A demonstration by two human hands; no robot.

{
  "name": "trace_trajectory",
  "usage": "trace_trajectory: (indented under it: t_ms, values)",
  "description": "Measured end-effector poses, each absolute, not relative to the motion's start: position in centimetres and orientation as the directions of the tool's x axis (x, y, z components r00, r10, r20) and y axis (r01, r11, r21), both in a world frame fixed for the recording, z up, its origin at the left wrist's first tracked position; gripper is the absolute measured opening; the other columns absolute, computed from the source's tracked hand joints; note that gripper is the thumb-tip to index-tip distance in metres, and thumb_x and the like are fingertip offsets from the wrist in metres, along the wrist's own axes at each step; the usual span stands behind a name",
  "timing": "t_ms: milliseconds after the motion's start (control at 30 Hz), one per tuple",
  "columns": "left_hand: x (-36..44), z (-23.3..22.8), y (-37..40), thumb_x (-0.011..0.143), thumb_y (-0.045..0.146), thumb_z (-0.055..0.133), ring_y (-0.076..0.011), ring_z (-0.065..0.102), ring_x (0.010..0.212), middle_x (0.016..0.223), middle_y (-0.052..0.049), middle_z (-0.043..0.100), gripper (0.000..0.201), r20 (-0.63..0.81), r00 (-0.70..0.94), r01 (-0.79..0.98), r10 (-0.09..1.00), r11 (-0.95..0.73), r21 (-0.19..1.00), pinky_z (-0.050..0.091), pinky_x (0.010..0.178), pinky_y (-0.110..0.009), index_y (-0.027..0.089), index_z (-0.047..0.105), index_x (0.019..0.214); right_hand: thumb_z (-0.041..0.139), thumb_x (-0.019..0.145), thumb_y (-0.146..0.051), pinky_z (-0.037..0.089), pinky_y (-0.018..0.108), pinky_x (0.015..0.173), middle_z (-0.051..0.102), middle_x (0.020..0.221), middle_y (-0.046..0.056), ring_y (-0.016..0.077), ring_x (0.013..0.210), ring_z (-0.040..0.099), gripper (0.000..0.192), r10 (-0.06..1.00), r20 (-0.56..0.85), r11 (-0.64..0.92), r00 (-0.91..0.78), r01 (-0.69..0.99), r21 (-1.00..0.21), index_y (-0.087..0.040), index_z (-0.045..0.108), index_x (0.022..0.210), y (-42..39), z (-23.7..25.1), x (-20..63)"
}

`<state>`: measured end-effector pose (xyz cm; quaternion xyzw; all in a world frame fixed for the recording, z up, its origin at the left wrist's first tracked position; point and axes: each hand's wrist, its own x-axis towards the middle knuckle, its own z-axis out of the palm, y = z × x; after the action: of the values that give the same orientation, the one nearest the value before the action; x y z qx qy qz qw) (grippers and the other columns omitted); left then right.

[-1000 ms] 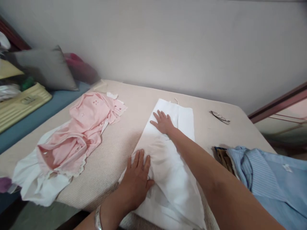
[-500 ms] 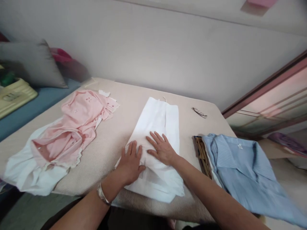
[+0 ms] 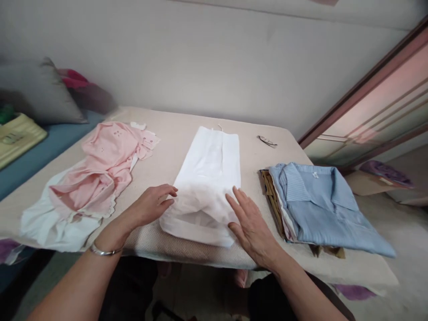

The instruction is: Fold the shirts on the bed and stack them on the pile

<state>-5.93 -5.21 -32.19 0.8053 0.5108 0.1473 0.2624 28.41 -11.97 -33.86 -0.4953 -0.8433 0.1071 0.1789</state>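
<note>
A white garment [image 3: 210, 165], folded into a long strip, lies in front of me on the covered table. Its near end is rumpled and partly see-through, and its exact kind cannot be made out. My left hand [image 3: 152, 205] is at the garment's left edge, fingers apart and thumb out, with nothing in it. On the other side my right hand [image 3: 252, 223] is spread beside the right edge, palm facing inward and holding nothing. Whether the fingertips touch the cloth is hard to tell. A silver bracelet [image 3: 105, 250] circles my left wrist.
Left lie a crumpled pink garment [image 3: 107, 156] and white cloth [image 3: 50, 223]. A folded light-blue shirt [image 3: 324, 205] tops a stack at right. Glasses [image 3: 267, 141] rest near the far edge. Beyond are a grey cushion [image 3: 40, 93] and a yellow basket [image 3: 20, 138].
Both hands have come off the top of the white garment and moved apart to its two sides. The view has shifted a little, bringing more of the blue shirt into sight.
</note>
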Motion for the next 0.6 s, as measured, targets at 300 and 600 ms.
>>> trace_trajectory:
  t_ms: [300, 600]
  values:
    - [-7.1, -30.8, -3.1, 0.087, 0.032, 0.046, -0.0200, 0.067, 0.096, 0.103, -0.005, 0.076, 0.033, 0.004, 0.192, 0.763, 0.981, -0.152, 0.628, 0.048, 0.086, -0.030, 0.020, 0.072, 0.104, 0.029, 0.103, -0.059, 0.030, 0.043, 0.119, 0.041, 0.159, 0.009, 0.0230, 0.146, 0.037, 0.062, 0.947, 0.095, 0.277, -0.307, 0.633, -0.723, -0.023, 0.041, 0.153, -7.7, -33.3, 28.7]
    - [-7.3, -32.2, -3.5, 0.087, 0.054, 0.045, -0.0174, 0.054, 0.059, 0.056, -0.003, 0.060, 0.050, -0.425, 0.202, 0.904, 0.882, -0.001, 0.427, 0.033, 0.060, -0.029, 0.019, 0.056, 0.054, 0.044, 0.099, -0.045, 0.042, 0.030, 0.075, 0.073, 0.090, 0.008, 0.0227, 0.085, 0.067, 0.033, 0.999, -0.006, -0.043, 0.046, 0.883, -0.468, -0.020, 0.065, 0.096, -6.0, -34.1, 30.4]
